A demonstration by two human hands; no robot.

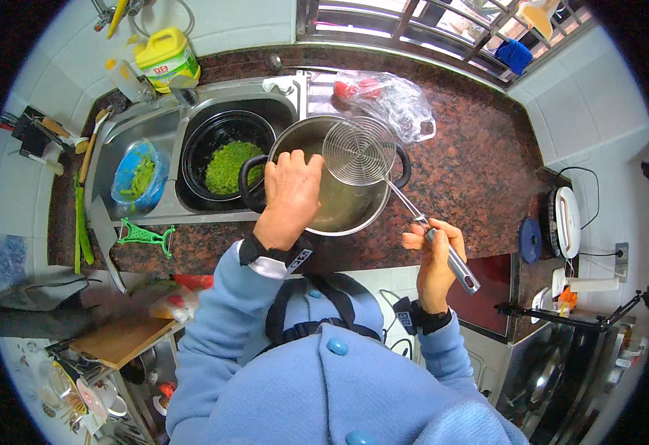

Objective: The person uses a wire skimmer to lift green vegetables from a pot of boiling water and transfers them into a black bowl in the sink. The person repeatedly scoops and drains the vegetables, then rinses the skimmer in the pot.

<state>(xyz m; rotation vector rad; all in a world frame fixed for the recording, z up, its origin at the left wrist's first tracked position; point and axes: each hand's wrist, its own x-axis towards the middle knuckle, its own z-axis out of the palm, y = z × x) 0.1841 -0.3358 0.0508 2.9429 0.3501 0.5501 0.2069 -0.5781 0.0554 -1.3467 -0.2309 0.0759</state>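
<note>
My right hand (439, 259) grips the handle of a wire skimmer (359, 150). Its round spiral mesh lies over the right part of a large steel pot (375, 213), which has black side handles and cloudy liquid inside. Above the pot's left side is my left hand (291, 189), its fingers curled down and closed; the fingertips, and anything in them, are hidden from view. Left of the pot, in the sink, a black basin (191, 169) holds chopped green pieces (233, 167).
The steel sink (99, 174) also holds a blue bowl (160, 182) of green vegetables. A knife (107, 237) and green peeler (146, 235) lie along the front edge. Behind the pot sits a clear plastic bag (398, 104) with something red. A yellow jug (165, 59) stands back left.
</note>
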